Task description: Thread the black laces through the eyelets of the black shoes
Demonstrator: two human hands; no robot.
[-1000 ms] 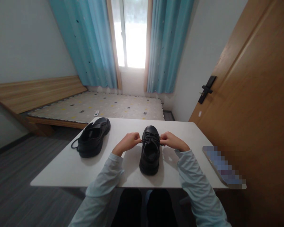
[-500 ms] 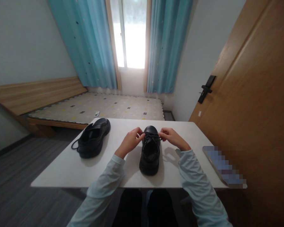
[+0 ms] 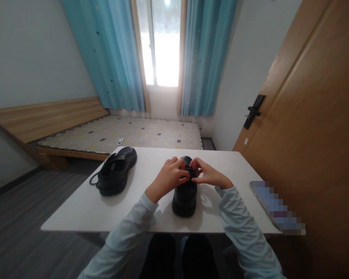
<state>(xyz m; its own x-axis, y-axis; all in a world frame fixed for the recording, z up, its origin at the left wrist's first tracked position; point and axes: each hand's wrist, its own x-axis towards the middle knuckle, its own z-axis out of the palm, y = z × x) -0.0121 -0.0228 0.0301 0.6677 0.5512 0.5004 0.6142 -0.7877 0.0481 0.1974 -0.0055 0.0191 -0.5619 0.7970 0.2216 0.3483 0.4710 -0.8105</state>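
A black lace-up shoe (image 3: 184, 201) stands on the white table (image 3: 116, 217) in front of me, toe pointing away and heel toward me. Over its left side, my left hand (image 3: 172, 174) is closed on the black shoelace (image 3: 191, 170) with curled fingers. From the right, my right hand (image 3: 206, 173) has its bent fingers on the lace too, with the thumb lower down near the shoe's opening. Both hands partly cover the laces and toe, so the lace ends are hard to make out.
The second black shoe (image 3: 116, 174) stands at the table's left, a lace loop hanging past its heel. A flat pixelated object (image 3: 276, 207) lies along the right edge. Beyond the table is a bed (image 3: 145, 133) with a small white device (image 3: 120, 141); a wooden door (image 3: 314, 135) stands right.
Both hands have come together over the laces. Before, they were apart on either side, each pinching a lace; now my left hand reaches over the shoe and the right thumb has dropped lower.
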